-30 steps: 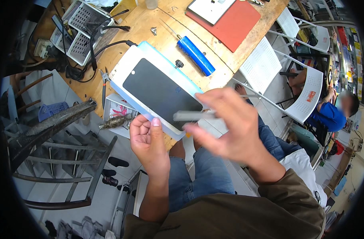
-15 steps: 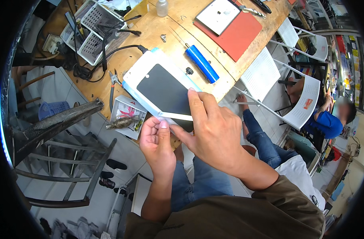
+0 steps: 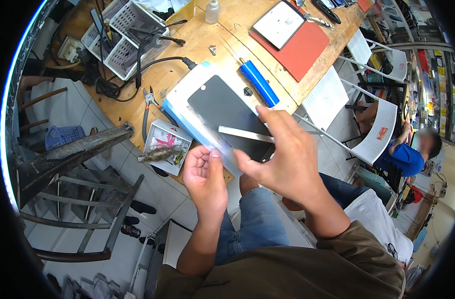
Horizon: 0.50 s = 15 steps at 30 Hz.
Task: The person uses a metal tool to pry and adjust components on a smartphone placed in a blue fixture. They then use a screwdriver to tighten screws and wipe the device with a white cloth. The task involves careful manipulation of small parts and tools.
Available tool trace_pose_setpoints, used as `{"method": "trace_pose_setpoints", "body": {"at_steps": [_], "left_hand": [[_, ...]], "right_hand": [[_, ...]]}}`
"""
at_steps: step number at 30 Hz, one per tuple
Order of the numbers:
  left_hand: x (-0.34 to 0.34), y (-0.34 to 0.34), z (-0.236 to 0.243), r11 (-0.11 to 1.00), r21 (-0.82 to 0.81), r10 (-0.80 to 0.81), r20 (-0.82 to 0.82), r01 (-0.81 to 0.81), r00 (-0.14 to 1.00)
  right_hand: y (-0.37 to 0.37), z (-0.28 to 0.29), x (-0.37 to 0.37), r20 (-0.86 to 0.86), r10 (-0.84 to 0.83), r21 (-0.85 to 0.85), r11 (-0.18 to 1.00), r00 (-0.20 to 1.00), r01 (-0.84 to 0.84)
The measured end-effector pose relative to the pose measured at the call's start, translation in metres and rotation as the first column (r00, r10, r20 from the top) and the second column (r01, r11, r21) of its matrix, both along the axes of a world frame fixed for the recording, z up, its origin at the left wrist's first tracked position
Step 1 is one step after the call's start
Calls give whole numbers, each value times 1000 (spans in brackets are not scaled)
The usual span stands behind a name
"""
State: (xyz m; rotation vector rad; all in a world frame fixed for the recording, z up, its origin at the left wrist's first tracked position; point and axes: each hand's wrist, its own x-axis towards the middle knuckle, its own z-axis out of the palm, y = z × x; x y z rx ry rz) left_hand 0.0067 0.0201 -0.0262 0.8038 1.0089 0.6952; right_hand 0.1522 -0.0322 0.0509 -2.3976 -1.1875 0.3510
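A dark phone screen (image 3: 222, 104) with a small round hole near its far end lies on a white pad (image 3: 182, 94) with pale blue edges. My right hand (image 3: 292, 159) spans the screen's near end, thumb at one long side and fingertips at the other. A narrow whitish strip (image 3: 245, 133) crosses the dark surface; whether it is a solid piece or a reflection is unclear. At the pad's near edge, my left hand (image 3: 206, 174) is closed, thumb against curled fingers. What it pinches is blurred.
Right of the pad lies a blue cylinder (image 3: 260, 83); beyond are a red mat (image 3: 299, 55) and a small bottle (image 3: 212, 12). Pliers (image 3: 148, 107) and a small white box (image 3: 172, 137) sit left, near white baskets (image 3: 125, 62). A person in blue (image 3: 404, 157) sits far right.
My right hand has shifted right, its thumb lower on the screen. The whitish strip now appears farther up the screen, away from my left fingers. The whole view has shifted slightly.
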Motion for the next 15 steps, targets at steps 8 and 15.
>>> {"method": "trace_pose_setpoints", "body": {"at_steps": [8,15], "left_hand": [[0,-1,-7,1000,26,2,8,-2,1000],[-1,1,-6,1000,6,-13,18,13,1000]], "right_hand": [[15,-5,-11,125,40,4,999,991,-41],[19,-9,-19,184,53,-17,999,981,-51]]}}
